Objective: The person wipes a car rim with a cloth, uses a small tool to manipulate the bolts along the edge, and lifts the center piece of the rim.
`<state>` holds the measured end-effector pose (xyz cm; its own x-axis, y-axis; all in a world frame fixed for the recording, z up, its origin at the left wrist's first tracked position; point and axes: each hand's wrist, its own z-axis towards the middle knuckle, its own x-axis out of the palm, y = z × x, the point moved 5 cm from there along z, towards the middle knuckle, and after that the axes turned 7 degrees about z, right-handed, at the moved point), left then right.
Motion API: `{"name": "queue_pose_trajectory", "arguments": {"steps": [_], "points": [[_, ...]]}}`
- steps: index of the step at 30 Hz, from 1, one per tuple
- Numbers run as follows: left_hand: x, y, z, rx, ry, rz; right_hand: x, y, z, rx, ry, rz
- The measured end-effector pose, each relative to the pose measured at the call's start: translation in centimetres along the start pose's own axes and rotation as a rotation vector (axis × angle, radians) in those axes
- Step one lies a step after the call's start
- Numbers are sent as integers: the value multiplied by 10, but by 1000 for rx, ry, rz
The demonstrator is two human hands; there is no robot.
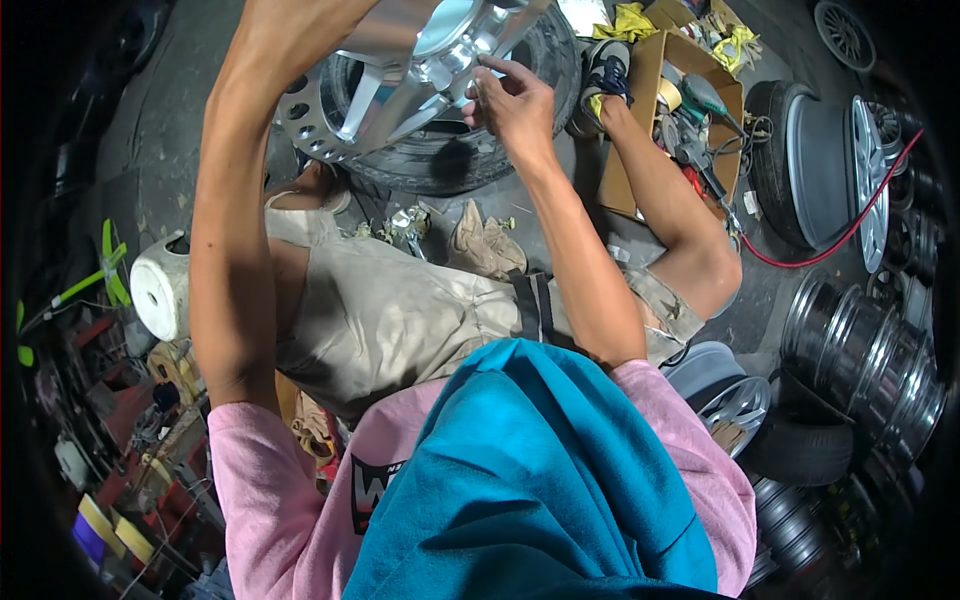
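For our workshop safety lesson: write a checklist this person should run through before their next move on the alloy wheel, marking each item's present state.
1. Silver spoked alloy wheel resting on the black rubber tyre: ok.
2. Right hand on the wheel's hub: ok.
3. Left hand gripping the wheel: cannot tell, it is out of frame.
4. Red hose away from the feet: ok.
5. Open cardboard box of tools within reach: ok.

It was a wheel-repair workshop: alloy rims (865,365), tyres (800,450) and a cardboard box of tools (640,120) crowded the concrete floor (150,150).
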<state>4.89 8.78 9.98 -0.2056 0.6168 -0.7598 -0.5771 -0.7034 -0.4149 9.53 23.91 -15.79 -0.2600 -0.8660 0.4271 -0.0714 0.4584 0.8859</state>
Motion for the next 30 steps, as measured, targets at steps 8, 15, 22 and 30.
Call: {"name": "queue_pose_trajectory", "arguments": {"steps": [8,15,22,30], "points": [[0,-5,-4,-71,19,10,-10,16,-1,141,-11,-108],[8,-4,-7,25,-61,-11,-11,22,17,240,123,-90],[4,-9,-4,-51,47,-28,-18,33,19,275,141,-227],[9,-4,-5,74,-57,-77,6,22,6,162,69,-68]]}}
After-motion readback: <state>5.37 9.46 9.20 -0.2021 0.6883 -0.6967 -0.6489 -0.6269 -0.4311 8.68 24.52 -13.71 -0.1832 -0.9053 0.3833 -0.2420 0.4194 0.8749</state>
